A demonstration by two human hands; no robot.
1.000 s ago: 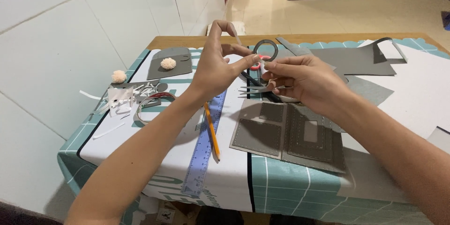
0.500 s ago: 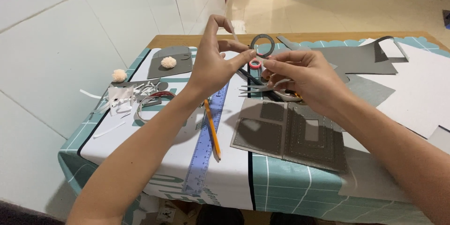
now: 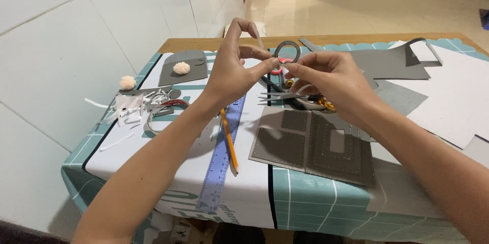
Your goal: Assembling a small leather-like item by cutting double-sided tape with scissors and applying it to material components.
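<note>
White wall tiles are running along the left, and a worktop [image 3: 326, 208] under a teal-and-white grid cloth is carrying the following.

Left hand [image 3: 232, 73]: raised above the worktop, thumb and forefinger pinching closed at the tips, remaining fingers [image 3: 239, 25] arching upward. What is being pinched is too small to tell.

Right hand [image 3: 333, 78]: raised opposite, its fingertips closing against those of the left hand, meeting just below a flat grey felt ring [image 3: 287, 50]. Whether the ring is being held or is lying behind the hands cannot be told.

Grey stitched felt panels [image 3: 313, 145]: lying flat near the front edge, directly below the right hand.

Silver scissors with yellow handles [image 3: 300, 96]: resting under the right hand, blades pointing left.

Yellow pencil [image 3: 228, 139] and translucent blue plastic ruler [image 3: 221, 155]: lying side by side beneath the left wrist.

Cream pompom [image 3: 127, 82]: sitting at the left edge, beside a scatter of white paper scraps [image 3: 127, 106]. A second cream pompom [image 3: 181, 68] is sitting on a grey felt piece [image 3: 196, 68].

Large grey felt sheet [image 3: 392, 63] and white sheet [image 3: 453, 96]: spreading over the right side.
</note>
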